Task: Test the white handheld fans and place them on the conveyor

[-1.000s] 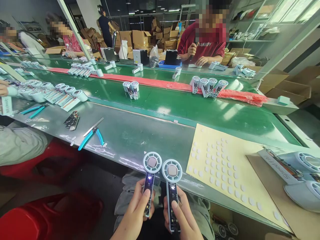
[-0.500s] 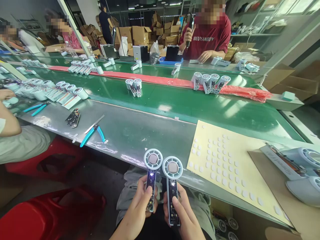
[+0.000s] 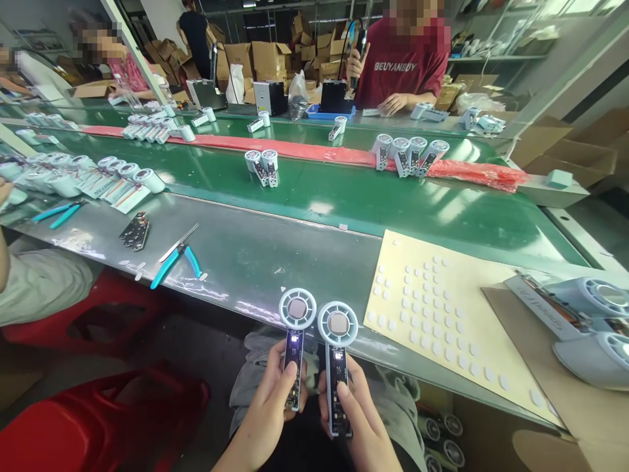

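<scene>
We hold two small fans, one in each hand, low down at the near edge of the tabletop. Our left hand is closed around the dark handle of the left fan. The thumb lies flat on the front of the handle and the other fingers wrap around from behind. The round pale blue head of this fan sticks up above our grip, over the grey edge of the tabletop. A little light glows near the top of the handle.

Our right hand is closed around the handle of the right fan in the same way, with the thumb pressed on the front. Its round head also stands up above the grip. The two fans are upright and just beside each other, and their round heads almost touch.

To the right of the fans lies a yellow sheet with many small white dots stuck on it. To the left on the tabletop lie blue pliers and silver tweezers. Behind that runs a green belt with more fans lying on it. A person in a red shirt works on the far side.
</scene>
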The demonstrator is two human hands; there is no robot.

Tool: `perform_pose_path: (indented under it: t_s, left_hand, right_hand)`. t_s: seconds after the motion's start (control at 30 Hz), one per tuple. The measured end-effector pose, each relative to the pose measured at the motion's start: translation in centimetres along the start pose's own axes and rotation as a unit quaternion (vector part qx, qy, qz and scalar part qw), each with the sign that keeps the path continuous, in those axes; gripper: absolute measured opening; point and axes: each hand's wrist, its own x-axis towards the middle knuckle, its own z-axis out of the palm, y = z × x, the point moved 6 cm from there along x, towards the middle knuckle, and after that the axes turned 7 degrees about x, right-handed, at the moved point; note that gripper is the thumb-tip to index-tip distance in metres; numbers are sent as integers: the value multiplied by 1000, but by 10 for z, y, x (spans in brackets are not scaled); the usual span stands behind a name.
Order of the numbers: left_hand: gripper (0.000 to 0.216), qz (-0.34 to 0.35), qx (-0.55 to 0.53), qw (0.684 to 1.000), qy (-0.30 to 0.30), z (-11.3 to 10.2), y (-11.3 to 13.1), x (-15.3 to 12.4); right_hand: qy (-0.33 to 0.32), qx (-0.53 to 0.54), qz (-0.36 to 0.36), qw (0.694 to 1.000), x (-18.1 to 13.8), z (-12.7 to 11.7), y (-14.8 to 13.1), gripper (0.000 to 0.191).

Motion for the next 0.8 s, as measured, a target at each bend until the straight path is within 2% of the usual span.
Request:
perform_pose_path:
  t_s: [0.23, 0.53, 0.63, 0.7, 0.8]
  left_hand:
    - [41, 41, -9, 999, -10, 3, 5, 1]
    - [44, 36, -22, 999, 8, -1, -5, 8]
    - [57, 24, -72, 997, -6, -1, -5, 7]
    - [61, 25, -113, 993, -21, -4, -2, 2]
    - [51, 45, -142, 988, -49, -12, 2, -8]
  right_hand:
    - [6, 5, 13, 1000, -2, -3, 1, 59]
    - [0, 45, 2, 999, 4, -5, 7, 54]
    - [-18, 99, 39, 994, 5, 0, 5, 56]
    - [-35, 117, 78, 989, 3, 3, 0, 49]
    - [-56, 90, 80, 991, -1, 1, -11, 43]
